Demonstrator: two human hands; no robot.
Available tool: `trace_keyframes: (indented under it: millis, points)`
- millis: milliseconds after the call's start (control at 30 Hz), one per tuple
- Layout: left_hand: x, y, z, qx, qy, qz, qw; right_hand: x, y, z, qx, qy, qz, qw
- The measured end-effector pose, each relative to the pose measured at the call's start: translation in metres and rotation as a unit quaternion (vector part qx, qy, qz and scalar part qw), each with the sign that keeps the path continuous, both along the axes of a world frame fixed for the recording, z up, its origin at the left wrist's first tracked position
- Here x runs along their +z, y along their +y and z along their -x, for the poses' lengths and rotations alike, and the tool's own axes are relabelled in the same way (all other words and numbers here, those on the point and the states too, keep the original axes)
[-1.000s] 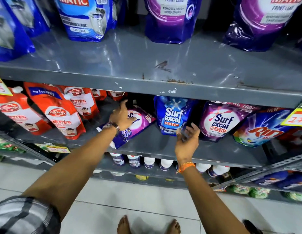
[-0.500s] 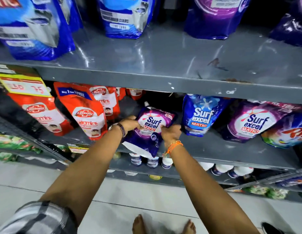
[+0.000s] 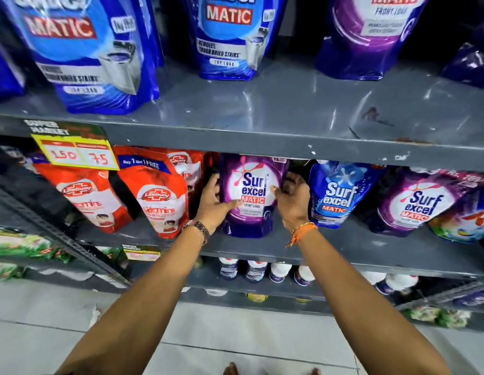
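Note:
A purple Surf Excel Matic pouch (image 3: 253, 196) stands upright on the grey middle shelf (image 3: 343, 253). My left hand (image 3: 213, 204) grips its left side, thumb across the front. My right hand (image 3: 292, 201) grips its right side, fingers curled round the edge. The pouch's top reaches the underside of the upper shelf (image 3: 262, 142).
Red Lifebuoy pouches (image 3: 157, 193) stand to the left, a blue Surf Excel pouch (image 3: 335, 196) and another purple pouch (image 3: 416, 204) to the right. Large blue and purple pouches fill the upper shelf. Bottles (image 3: 255, 270) stand on the lower shelf. A yellow price tag (image 3: 75, 154) hangs at left.
The purple pouch lay tilted on the shelf a second ago; both hands took hold of it and stood it upright. The camera has moved closer and leftward.

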State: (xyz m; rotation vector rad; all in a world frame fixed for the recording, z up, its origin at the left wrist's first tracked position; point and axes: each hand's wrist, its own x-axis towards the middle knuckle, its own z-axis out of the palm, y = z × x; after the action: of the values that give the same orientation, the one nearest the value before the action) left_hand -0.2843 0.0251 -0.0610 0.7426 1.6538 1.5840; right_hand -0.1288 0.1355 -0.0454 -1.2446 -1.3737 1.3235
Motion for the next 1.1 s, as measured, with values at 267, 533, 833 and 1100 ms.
trace_keyframes:
  millis: [267,533,833,1100]
  points:
    - [0.008,0.009,0.010,0.076,0.032,0.005,0.997,0.014,0.009,0.019,0.066,-0.073,-0.102,0.990]
    - [0.000,0.006,0.012,0.056,0.059,0.010,0.997,0.006,0.001,0.014,0.076,-0.073,-0.103,0.989]
    - [-0.009,-0.015,-0.019,0.114,0.045,-0.014,0.992,0.003,-0.011,-0.028,0.105,-0.055,-0.092,0.989]
    - [-0.012,-0.031,-0.128,0.154,0.005,0.008,0.988,-0.034,-0.028,-0.194,-0.062,-0.019,-0.044,0.997]
